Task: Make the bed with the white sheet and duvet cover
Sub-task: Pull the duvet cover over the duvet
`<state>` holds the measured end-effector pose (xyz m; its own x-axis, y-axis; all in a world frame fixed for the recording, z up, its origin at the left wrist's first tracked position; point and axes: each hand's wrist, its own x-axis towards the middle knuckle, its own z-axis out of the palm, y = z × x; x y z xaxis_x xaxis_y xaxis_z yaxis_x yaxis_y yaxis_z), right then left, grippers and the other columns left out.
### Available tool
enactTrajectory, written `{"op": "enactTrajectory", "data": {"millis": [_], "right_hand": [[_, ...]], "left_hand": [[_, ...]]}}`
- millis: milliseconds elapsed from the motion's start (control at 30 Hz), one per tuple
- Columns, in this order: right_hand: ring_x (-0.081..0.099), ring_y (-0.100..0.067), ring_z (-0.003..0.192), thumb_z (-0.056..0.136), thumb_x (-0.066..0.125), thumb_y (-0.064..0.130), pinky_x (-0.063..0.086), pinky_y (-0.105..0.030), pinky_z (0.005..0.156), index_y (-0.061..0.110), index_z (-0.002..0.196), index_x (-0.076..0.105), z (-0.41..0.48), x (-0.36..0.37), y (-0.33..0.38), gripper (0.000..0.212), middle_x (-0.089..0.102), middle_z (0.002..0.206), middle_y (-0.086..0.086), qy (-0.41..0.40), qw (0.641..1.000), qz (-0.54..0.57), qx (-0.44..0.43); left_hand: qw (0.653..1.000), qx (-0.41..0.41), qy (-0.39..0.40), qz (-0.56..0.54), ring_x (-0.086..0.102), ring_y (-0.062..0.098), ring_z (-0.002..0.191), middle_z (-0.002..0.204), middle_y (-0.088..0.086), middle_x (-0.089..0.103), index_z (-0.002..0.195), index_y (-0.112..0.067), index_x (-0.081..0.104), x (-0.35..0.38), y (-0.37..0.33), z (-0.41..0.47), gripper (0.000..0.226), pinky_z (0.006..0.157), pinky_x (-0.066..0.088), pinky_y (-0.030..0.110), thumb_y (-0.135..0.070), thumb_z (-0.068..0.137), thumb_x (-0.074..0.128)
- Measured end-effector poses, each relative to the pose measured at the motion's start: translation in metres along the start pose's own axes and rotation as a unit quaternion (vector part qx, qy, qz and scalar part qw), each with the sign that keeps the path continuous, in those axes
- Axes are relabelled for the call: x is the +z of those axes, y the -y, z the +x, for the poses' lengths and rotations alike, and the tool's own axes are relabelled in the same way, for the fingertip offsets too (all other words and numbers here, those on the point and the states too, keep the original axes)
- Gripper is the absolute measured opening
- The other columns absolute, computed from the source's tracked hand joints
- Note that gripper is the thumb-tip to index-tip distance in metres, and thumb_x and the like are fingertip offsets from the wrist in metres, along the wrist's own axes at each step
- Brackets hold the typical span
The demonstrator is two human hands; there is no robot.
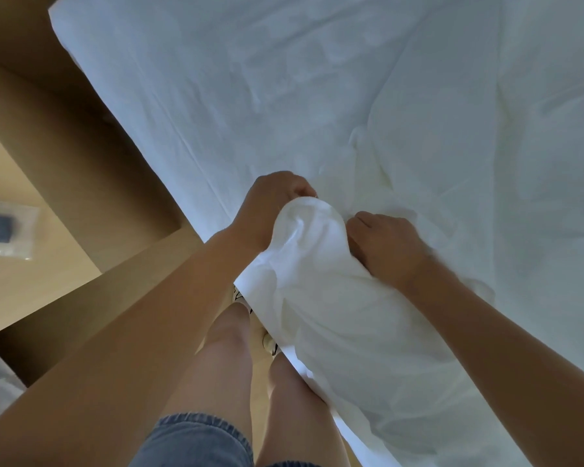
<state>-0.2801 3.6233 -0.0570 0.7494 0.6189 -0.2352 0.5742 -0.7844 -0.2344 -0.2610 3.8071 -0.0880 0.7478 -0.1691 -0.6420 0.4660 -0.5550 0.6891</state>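
**Both hands bunched into the duvet cover at the bedside**

A person stands close against the long edge of the bed [91, 82], looking straight down. The white sheet [199, 96] lies spread over the mattress, mostly flat with light creases, and covers the far corner at upper left.

The duvet cover [317, 264] sits at the near edge of the bed, gathered into a rounded, puffed bundle that spills over the side toward the person's legs [226, 348]. The rest of it trails off in rumpled folds across the right part of the bed, on top of the sheet.

The left hand [273, 207] grips the top of the bundle, fingers curled into the cloth. The right hand [388, 246] clutches the fabric on the bundle's right side, knuckles up. The hands are near each other, with only the hump of cloth between them.

Left of the bed stands a light wooden bench [48, 264]. On it lies a clear plastic bag [17, 230] with a dark object inside. Denim shorts [196, 439] show at the bottom, and light shoes [270, 342] peek out beside the bed's edge.
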Motion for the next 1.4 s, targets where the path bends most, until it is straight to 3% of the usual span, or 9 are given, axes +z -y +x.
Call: {"op": "enactTrajectory", "data": {"millis": [167,300,367,533,633,800,967,1267,1400], "right_hand": [[0.056,-0.035,0.043,0.09,0.047,0.023,0.04,-0.03,0.04,-0.003,0.061,0.054,0.016,-0.004,-0.012,0.04,0.055,0.056,-0.02,-0.01,0.997,0.039,0.07],[0.057,-0.042,0.061,0.099,0.045,0.027,0.031,-0.036,0.055,-0.004,0.072,0.053,0.049,-0.005,-0.026,0.042,0.057,0.072,-0.026,-0.03,0.993,0.026,0.114],[0.056,-0.038,0.065,0.102,0.037,0.029,0.028,-0.033,0.057,0.005,0.073,0.046,0.065,0.0,-0.038,0.038,0.056,0.078,-0.022,-0.02,0.99,-0.013,0.142],[0.061,-0.038,0.093,0.095,0.042,0.017,0.032,-0.032,0.066,0.003,0.1,0.059,0.081,0.025,-0.054,0.023,0.061,0.105,-0.017,0.094,0.96,-0.076,0.253],[0.059,-0.037,0.097,0.096,0.041,0.023,0.033,-0.032,0.069,0.006,0.104,0.058,0.081,0.031,-0.053,0.026,0.059,0.107,-0.015,0.095,0.951,-0.04,0.291],[0.054,-0.031,0.071,0.092,0.052,0.024,0.029,-0.031,0.061,0.01,0.078,0.048,0.045,0.025,-0.019,0.02,0.055,0.077,-0.013,-0.132,0.946,0.149,0.254],[0.049,-0.027,0.113,0.088,0.06,0.039,0.034,-0.03,0.093,0.007,0.112,0.058,0.004,0.062,-0.012,0.04,0.057,0.117,-0.012,0.162,0.934,0.191,0.253],[0.048,-0.018,0.124,0.073,0.059,0.069,0.038,-0.033,0.097,0.021,0.133,0.043,0.008,0.061,-0.021,0.078,0.051,0.134,0.004,0.251,0.911,0.204,0.256],[0.049,-0.023,0.123,0.08,0.056,0.064,0.038,-0.029,0.096,0.014,0.135,0.046,0.015,0.055,-0.017,0.075,0.052,0.136,-0.005,0.359,0.89,0.18,0.215]], "left_hand": [[0.999,-0.017,-0.03,-0.002,0.045,0.008,0.091,0.099,-0.007,0.048,0.069,-0.031,0.051,0.0,-0.007,0.035,0.027,0.065,0.034,0.01,-0.013,0.089,0.059],[0.929,-0.093,-0.036,-0.356,0.048,0.006,0.052,0.057,-0.012,0.054,0.064,-0.019,0.045,-0.007,-0.014,0.034,0.028,0.056,0.039,0.019,-0.008,0.089,0.048],[0.897,-0.085,-0.07,-0.428,0.049,0.011,0.059,0.066,-0.005,0.054,0.065,-0.017,0.045,-0.016,-0.015,0.034,0.029,0.064,0.039,0.026,-0.012,0.093,0.051],[0.983,0.047,0.089,-0.152,0.058,-0.011,0.083,0.097,-0.025,0.064,0.1,-0.041,0.066,-0.027,-0.02,0.015,0.045,0.069,0.041,0.007,-0.071,0.066,0.061],[0.971,0.011,0.156,0.183,0.054,0.013,0.109,0.123,-0.008,0.055,0.129,-0.025,0.047,-0.004,0.002,0.013,0.067,0.08,0.037,0.021,-0.065,0.076,0.059],[0.987,-0.156,0.031,-0.019,0.048,0.019,0.063,0.074,0.004,0.05,0.08,-0.011,0.049,0.023,0.043,0.016,0.03,0.053,0.035,0.028,-0.036,0.095,0.045],[0.934,-0.285,0.032,-0.212,0.053,0.022,0.071,0.075,0.002,0.044,0.075,-0.014,0.047,0.032,0.068,0.015,0.017,0.064,0.044,0.025,-0.014,0.093,0.047],[0.937,-0.275,0.144,-0.16,0.058,0.018,0.09,0.095,-0.001,0.063,0.09,-0.015,0.063,0.034,0.079,-0.009,0.013,0.08,0.051,0.028,-0.021,0.087,0.053],[0.943,-0.232,0.09,-0.223,0.056,0.011,0.077,0.077,-0.007,0.062,0.08,-0.02,0.064,0.036,0.065,-0.012,0.015,0.064,0.037,0.02,-0.028,0.088,0.056]]}}
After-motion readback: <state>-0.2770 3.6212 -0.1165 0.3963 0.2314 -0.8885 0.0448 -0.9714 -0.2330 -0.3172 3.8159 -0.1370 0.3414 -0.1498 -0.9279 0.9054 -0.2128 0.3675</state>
